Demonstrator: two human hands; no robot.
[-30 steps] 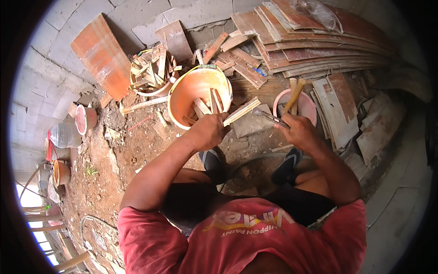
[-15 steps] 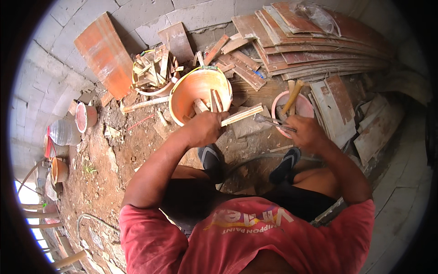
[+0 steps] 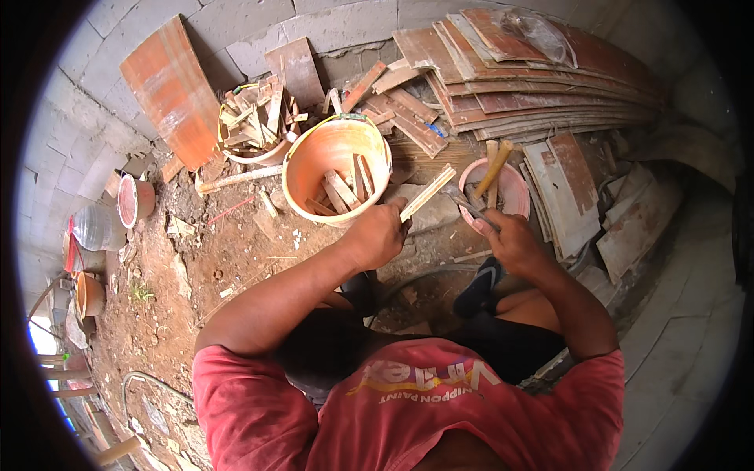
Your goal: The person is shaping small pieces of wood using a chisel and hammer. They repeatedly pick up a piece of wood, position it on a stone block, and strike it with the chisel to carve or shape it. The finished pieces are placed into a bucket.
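Note:
My left hand (image 3: 378,234) is closed round a short pale wooden strip (image 3: 428,192), which slants up to the right. My right hand (image 3: 514,242) grips dark metal pincers (image 3: 471,208) by the handles, and their head is beside the strip; whether they touch cannot be made out. Just beyond my left hand stands a large orange bucket (image 3: 302,169) with several wood pieces (image 3: 342,188) in its bottom. Near my right hand a small pink bucket (image 3: 518,196) holds tools with wooden handles (image 3: 493,171); their heads are hidden.
A full bucket of wood scraps (image 3: 255,118) stands at the back left, beside a leaning reddish board (image 3: 173,86). Stacked panels (image 3: 542,82) fill the back right. More boards (image 3: 561,184) lie at the right. Small buckets (image 3: 137,200) line the left wall.
My left hand has shifted right and down, away from the orange bucket, uncovering the wood inside. The strip has tilted more steeply. The pincers now point more up and to the left.

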